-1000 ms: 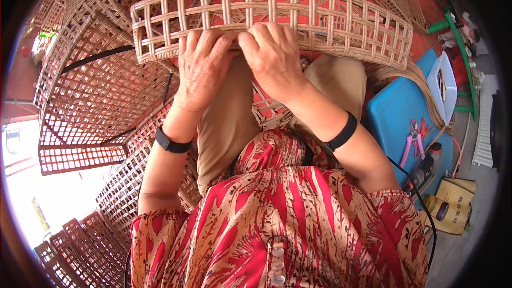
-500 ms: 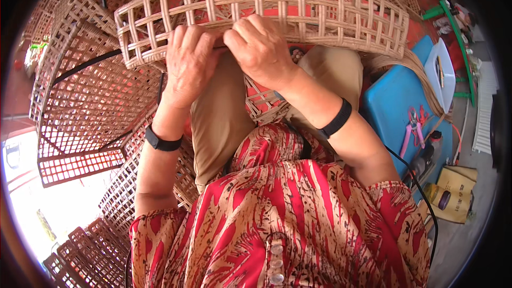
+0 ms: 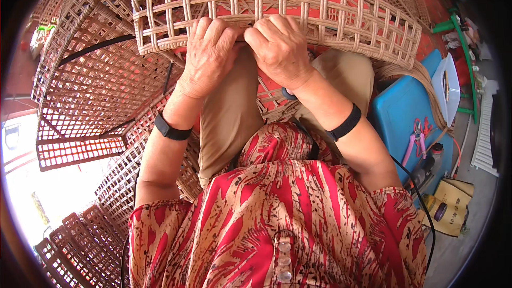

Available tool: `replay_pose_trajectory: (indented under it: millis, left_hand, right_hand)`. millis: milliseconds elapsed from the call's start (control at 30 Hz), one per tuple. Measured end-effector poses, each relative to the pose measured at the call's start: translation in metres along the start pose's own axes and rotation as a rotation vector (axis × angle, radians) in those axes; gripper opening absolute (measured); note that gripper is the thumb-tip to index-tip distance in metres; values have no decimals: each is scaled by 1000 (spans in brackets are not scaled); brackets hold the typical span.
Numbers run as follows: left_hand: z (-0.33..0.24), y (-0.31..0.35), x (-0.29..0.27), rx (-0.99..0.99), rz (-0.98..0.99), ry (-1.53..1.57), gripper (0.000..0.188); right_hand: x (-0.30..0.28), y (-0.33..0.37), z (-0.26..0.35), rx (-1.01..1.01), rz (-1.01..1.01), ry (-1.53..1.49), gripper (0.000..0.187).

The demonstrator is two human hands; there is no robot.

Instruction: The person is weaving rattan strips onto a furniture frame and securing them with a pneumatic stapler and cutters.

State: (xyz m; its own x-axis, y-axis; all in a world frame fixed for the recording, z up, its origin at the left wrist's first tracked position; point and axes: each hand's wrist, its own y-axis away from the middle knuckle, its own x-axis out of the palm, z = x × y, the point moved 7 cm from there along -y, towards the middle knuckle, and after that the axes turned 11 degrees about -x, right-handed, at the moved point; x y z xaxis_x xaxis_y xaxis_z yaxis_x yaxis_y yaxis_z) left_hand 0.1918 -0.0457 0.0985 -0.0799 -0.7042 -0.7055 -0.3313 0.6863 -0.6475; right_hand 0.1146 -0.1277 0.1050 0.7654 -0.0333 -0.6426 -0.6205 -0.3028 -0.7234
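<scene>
A long, curved panel woven in an open grid of tan strands lies across my knees, bowed away from me. My left hand is closed at its near edge, left of the middle. Close beside it on the right, my right hand is also closed on that edge, knuckles up. The fingertips of both hands are hidden behind the knuckles, so any single strand between them cannot be made out.
Brown woven lattice pieces crowd the left side. At the right, a blue stool carries pink-handled pliers, a white tray and a bundle of tan strands. A yellow-brown bag lies on the grey floor.
Both hands and the panel have shifted a little to the right in the picture. My right hand has come down slightly, and the gap between the hands looks slightly wider.
</scene>
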Motion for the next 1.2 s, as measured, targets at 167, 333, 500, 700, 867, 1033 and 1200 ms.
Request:
replay_pose_trajectory:
  millis: [167,333,500,700,867,1033,1200]
  left_hand:
    - [0,1,1,10,-20,10,33]
    - [-19,-2,-8,-85,24,-65,30]
    - [-50,-16,13,-46,116,30,33]
    - [-54,-24,39,46,122,-82,36]
    - [-62,-28,46,100,118,-100,37]
    - [-69,-28,50,127,119,-115,36]
    - [-72,-26,46,163,111,-146,30]
  right_hand:
    - [3,1,-1,51,11,-22,8]
    - [-41,31,-13,281,21,-147,36]
    - [-62,67,-39,437,89,-22,39]
    - [-59,63,-40,395,80,55,23]
    - [-50,55,-44,337,80,91,5]
    - [-52,60,-43,312,46,31,12]
    - [-50,62,-41,287,40,16,8]
